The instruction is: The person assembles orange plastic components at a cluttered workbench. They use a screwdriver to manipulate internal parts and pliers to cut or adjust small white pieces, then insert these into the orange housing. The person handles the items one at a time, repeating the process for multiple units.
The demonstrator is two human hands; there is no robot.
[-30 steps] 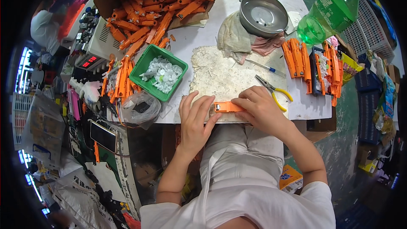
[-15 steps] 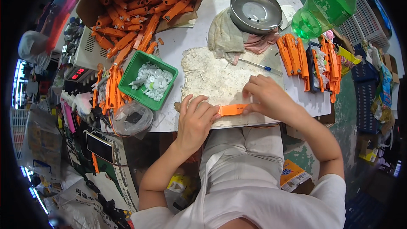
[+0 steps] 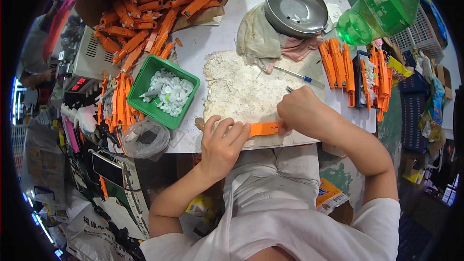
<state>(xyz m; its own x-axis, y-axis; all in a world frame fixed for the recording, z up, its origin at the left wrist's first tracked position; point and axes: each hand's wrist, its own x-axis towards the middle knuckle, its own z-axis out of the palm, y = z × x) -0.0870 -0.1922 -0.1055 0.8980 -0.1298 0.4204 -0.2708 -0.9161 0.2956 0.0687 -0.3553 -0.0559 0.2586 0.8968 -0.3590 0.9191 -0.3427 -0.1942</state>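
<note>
A narrow orange plastic housing (image 3: 265, 129) lies lengthwise along the near edge of a worn, pale work mat (image 3: 241, 92). My left hand (image 3: 221, 144) has its bent fingers and thumb gripping the housing's left end. At the other end, my right hand (image 3: 302, 112) is closed in a fist, its lower fingers beside the housing. A thin metal tip (image 3: 290, 89) pokes out above that fist; the rest of this tool is hidden in the hand. Beyond the hands lies a pen (image 3: 302, 77) with a blue cap.
A green bin (image 3: 133, 97) with small white plastic pieces stands at left. Behind it, orange housings (image 3: 145, 9) fill a box. A metal bowl (image 3: 296, 9) stands on rags (image 3: 258, 38). At right are more housings (image 3: 338, 65), a dark tray (image 3: 357, 79) and a green bottle (image 3: 379, 12).
My right hand has curled from spread fingers above the housing into a fist at its right end, and a metal tip now shows. My left hand keeps its hold. The view has shifted slightly.
</note>
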